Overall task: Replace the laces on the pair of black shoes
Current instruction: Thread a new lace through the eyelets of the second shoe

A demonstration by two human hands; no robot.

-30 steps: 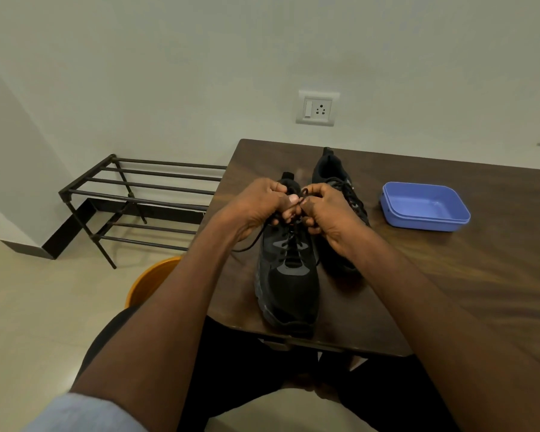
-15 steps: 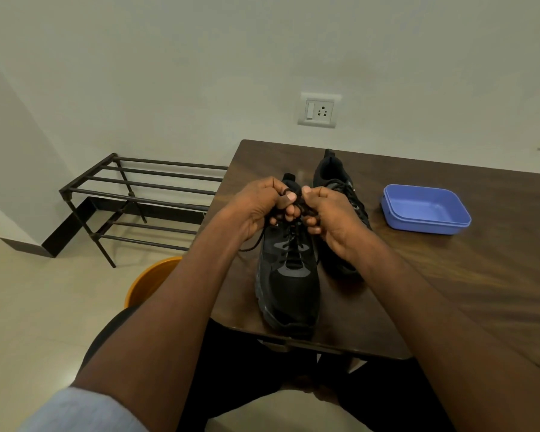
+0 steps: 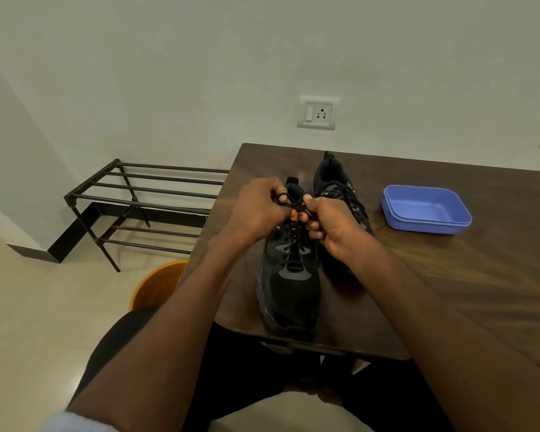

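Tying off the lace on the nearer black shoe

A pale-walled room holds a metal rack (image 3: pixel 144 201); on the brown desk (image 3: pixel 465 275) stand a blue tub (image 3: pixel 426 210) and both shoes, the near shoe (image 3: pixel 289 285) beside the far shoe (image 3: pixel 337 182). Left hand (image 3: pixel 256 210) and right hand (image 3: pixel 331 222) each pinch the lace (image 3: pixel 295 202); next, likely pulling the knot snug.

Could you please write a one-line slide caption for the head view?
Both hands, left and right, grip the lace over the nearer black shoe.
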